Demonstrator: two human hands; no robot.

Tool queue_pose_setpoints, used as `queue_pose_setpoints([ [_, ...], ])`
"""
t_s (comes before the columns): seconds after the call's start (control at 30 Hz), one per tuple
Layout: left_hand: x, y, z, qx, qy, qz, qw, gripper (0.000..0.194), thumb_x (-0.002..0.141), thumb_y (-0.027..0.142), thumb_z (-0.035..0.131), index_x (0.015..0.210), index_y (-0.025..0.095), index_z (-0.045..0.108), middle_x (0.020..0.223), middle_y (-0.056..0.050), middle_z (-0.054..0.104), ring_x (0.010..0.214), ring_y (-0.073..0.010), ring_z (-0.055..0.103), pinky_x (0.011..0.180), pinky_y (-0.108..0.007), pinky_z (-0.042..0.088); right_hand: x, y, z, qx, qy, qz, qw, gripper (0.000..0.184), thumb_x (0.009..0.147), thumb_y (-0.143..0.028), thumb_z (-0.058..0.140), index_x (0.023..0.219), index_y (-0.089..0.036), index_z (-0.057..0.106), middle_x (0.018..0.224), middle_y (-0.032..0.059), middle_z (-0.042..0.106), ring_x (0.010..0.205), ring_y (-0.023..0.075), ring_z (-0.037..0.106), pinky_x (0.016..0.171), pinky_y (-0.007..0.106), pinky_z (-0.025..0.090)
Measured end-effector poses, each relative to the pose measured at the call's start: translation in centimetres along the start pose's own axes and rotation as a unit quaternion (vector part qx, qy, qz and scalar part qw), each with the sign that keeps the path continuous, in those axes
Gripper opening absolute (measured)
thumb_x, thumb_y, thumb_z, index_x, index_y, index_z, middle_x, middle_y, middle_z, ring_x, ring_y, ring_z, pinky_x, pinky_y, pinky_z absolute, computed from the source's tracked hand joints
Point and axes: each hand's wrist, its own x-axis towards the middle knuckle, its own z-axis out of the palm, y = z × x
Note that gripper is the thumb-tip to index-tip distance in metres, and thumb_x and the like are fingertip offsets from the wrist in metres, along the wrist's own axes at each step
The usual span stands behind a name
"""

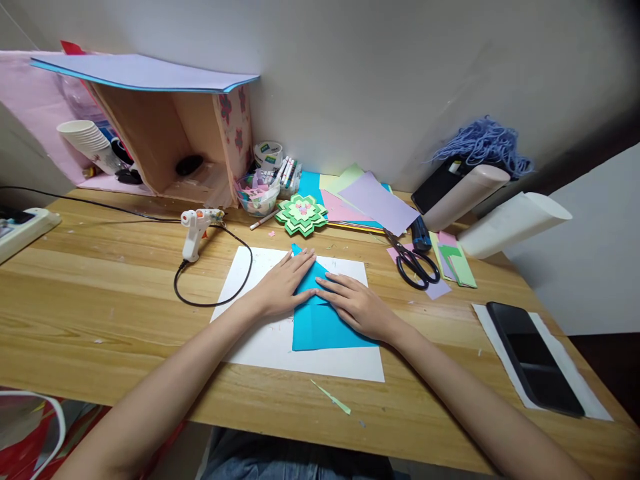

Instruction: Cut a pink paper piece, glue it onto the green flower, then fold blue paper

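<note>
A sheet of blue paper (pixel 325 328), folded to a point at its far end, lies on a white sheet (pixel 265 347) on the wooden table. My left hand (pixel 283 283) rests flat on the blue paper's left edge, fingers stretched toward the pointed tip. On the sloping right edge lies my right hand (pixel 357 303), its fingers extended and pointing left. Both hands press on the paper without gripping it. Part of the fold is hidden under my fingers.
A white glue gun (pixel 195 233) with a looped black cord stands left. Black-handled scissors (pixel 417 270) and a phone (pixel 533 357) lie right. Behind are a green paper flower (pixel 302 215), coloured sheets (pixel 377 200), a cardboard box (pixel 235 143) and two white bottles (pixel 467 193).
</note>
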Motion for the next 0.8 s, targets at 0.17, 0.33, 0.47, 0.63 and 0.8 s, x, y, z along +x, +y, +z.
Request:
queue_pose_setpoints([
  [0.17,0.05,0.04,0.22,0.001,-0.004,0.002,1.000,0.064,0.086,0.047,0.035,0.140,0.016,0.017,0.147,-0.009,0.018,0.136,-0.0191,0.014,0.111,-0.039,0.009,0.02,0.01,-0.01,0.010,0.009,0.004,1.000,0.042,0.089,-0.019,0.039,0.130,-0.026,0.042,0.135,0.0025,0.044,0.128,0.0209,0.034,0.104,0.045,0.033],
  [0.33,0.10,-0.01,0.23,0.007,-0.011,0.002,1.000,0.064,0.087,0.048,0.033,0.140,0.016,0.017,0.147,-0.010,0.018,0.136,-0.0193,0.014,0.111,-0.039,0.008,0.06,-0.10,-0.10,0.019,0.017,0.005,1.000,0.043,0.087,-0.021,0.042,0.130,-0.026,0.043,0.133,0.0031,0.046,0.127,0.0214,0.036,0.103,0.045,0.034],
  [0.47,0.11,0.13,0.40,0.011,-0.013,-0.002,1.000,0.067,0.086,0.051,0.030,0.140,0.013,0.016,0.147,-0.012,0.018,0.136,-0.0203,0.014,0.111,-0.039,0.009,0.08,-0.15,-0.08,0.017,0.022,0.008,1.000,0.042,0.087,-0.020,0.042,0.128,-0.025,0.045,0.133,0.0025,0.046,0.130,0.0233,0.030,0.103,0.047,0.035],
  [0.63,0.06,0.36,0.53,0.020,-0.008,-0.003,1.000,0.067,0.086,0.050,0.031,0.140,0.012,0.018,0.147,-0.012,0.017,0.136,-0.0207,0.014,0.111,-0.039,0.009,0.02,-0.06,-0.03,0.020,0.011,0.028,0.999,0.039,0.088,-0.020,0.041,0.126,-0.024,0.048,0.134,0.0009,0.045,0.131,0.0239,0.027,0.103,0.046,0.035],
  [0.8,-0.01,0.40,0.50,0.024,-0.001,-0.005,1.000,0.068,0.085,0.049,0.036,0.139,0.013,0.019,0.148,-0.012,0.015,0.136,-0.0236,0.013,0.110,-0.041,0.011,0.02,0.09,-0.04,0.040,0.016,0.028,0.999,0.039,0.087,-0.021,0.041,0.125,-0.024,0.048,0.133,0.0022,0.047,0.130,0.0225,0.030,0.103,0.046,0.034],
])
